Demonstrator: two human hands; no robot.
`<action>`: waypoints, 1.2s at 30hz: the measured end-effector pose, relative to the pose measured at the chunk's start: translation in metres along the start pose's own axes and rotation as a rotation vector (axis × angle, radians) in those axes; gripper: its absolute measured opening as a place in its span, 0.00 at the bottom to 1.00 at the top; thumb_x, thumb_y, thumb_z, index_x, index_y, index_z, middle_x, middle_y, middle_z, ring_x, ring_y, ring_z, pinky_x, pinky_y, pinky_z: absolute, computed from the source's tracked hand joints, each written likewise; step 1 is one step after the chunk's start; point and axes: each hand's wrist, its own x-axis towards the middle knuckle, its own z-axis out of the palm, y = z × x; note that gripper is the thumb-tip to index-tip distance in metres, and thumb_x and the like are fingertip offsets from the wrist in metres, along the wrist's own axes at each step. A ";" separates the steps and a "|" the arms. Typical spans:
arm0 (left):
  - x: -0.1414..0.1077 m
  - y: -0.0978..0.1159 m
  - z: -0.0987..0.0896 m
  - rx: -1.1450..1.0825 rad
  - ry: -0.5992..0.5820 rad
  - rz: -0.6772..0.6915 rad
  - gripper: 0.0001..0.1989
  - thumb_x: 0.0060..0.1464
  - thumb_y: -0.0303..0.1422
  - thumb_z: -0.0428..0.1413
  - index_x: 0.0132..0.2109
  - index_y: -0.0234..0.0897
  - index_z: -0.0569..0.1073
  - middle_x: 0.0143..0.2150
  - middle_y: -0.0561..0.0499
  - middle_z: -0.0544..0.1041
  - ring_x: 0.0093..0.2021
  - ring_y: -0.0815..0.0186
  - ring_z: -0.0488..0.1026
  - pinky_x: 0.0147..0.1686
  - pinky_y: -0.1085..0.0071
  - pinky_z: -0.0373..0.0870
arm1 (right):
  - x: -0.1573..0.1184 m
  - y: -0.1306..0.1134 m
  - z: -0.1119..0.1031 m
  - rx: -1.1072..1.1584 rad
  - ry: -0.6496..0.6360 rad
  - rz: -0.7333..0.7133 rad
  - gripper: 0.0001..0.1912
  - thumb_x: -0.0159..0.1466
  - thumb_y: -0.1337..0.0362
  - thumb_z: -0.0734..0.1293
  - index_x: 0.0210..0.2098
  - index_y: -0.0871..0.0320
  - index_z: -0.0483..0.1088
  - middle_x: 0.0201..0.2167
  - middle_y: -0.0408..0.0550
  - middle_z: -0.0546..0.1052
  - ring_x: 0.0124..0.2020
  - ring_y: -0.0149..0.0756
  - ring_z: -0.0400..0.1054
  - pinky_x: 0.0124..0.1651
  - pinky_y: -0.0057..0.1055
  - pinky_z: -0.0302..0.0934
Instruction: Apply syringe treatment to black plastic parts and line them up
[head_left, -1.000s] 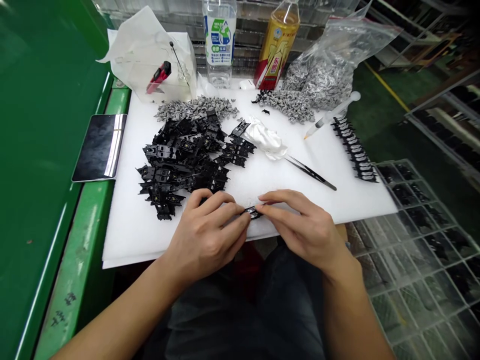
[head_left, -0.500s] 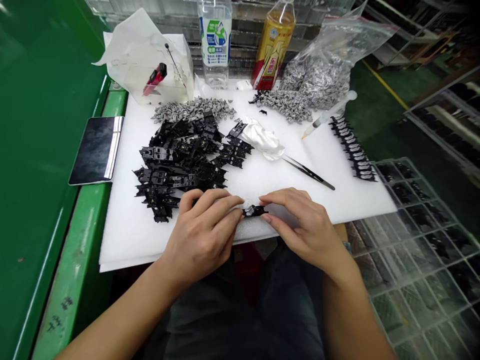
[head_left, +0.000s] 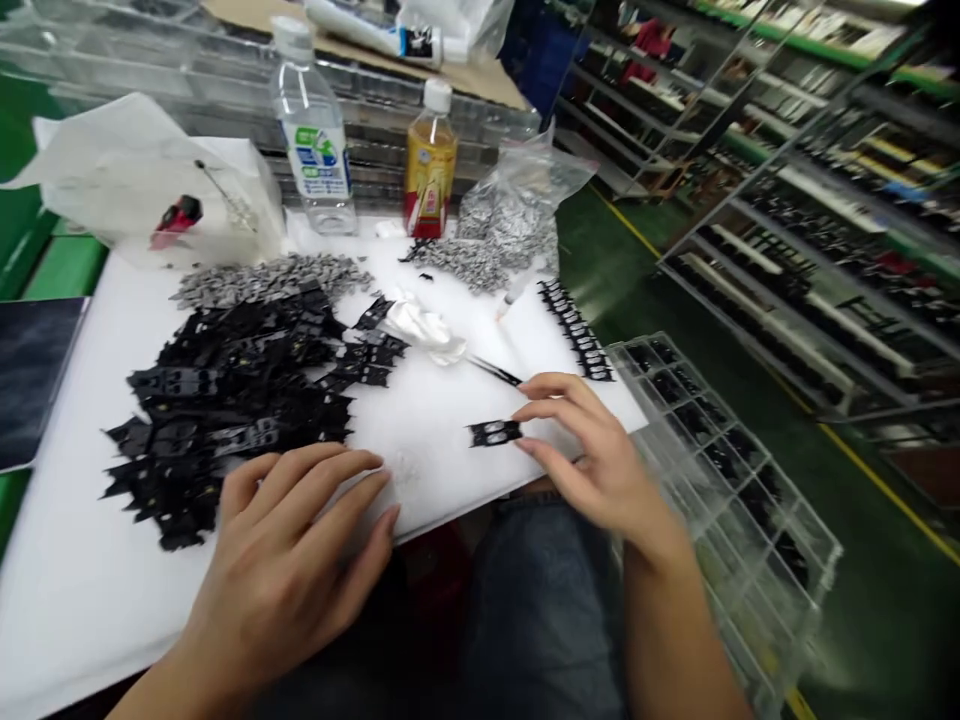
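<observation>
Black part now out from between both hands, right hand's grip clamped on its end, left hand apart, loosely spread beside black pile

Clear btl w/ white cap & blue/green label stands at back; amber drink btl, also white-capped, just R of it, w/ small white item between their bases. Behind: stacked clear trays, cardboard on top, w/ white/blue tube lying on it. Dark-screen tablet at far L, partly out of view. R bkgd: metal racks, loaded, on green flr w/ yellow line. Rack contents too blurry to ID.
</observation>
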 end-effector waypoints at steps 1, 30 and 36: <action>0.001 -0.001 0.002 -0.006 0.010 -0.001 0.12 0.64 0.28 0.62 0.53 0.43 0.76 0.49 0.47 0.85 0.49 0.49 0.81 0.47 0.47 0.67 | -0.007 0.016 -0.015 -0.042 0.049 0.041 0.10 0.72 0.64 0.70 0.52 0.51 0.76 0.60 0.55 0.74 0.63 0.47 0.71 0.67 0.51 0.68; -0.001 0.005 0.001 -0.031 -0.015 0.015 0.06 0.66 0.25 0.60 0.49 0.36 0.77 0.49 0.46 0.82 0.51 0.55 0.75 0.51 0.56 0.62 | -0.012 0.048 -0.042 -0.314 0.398 0.160 0.14 0.70 0.58 0.70 0.53 0.55 0.77 0.49 0.53 0.76 0.35 0.37 0.70 0.37 0.38 0.67; -0.005 0.005 0.000 -0.046 -0.047 -0.015 0.05 0.68 0.28 0.58 0.48 0.36 0.77 0.48 0.46 0.80 0.52 0.55 0.74 0.49 0.56 0.62 | 0.070 -0.038 0.039 -0.204 -0.120 0.009 0.12 0.75 0.63 0.63 0.53 0.55 0.77 0.49 0.50 0.81 0.44 0.40 0.76 0.47 0.37 0.69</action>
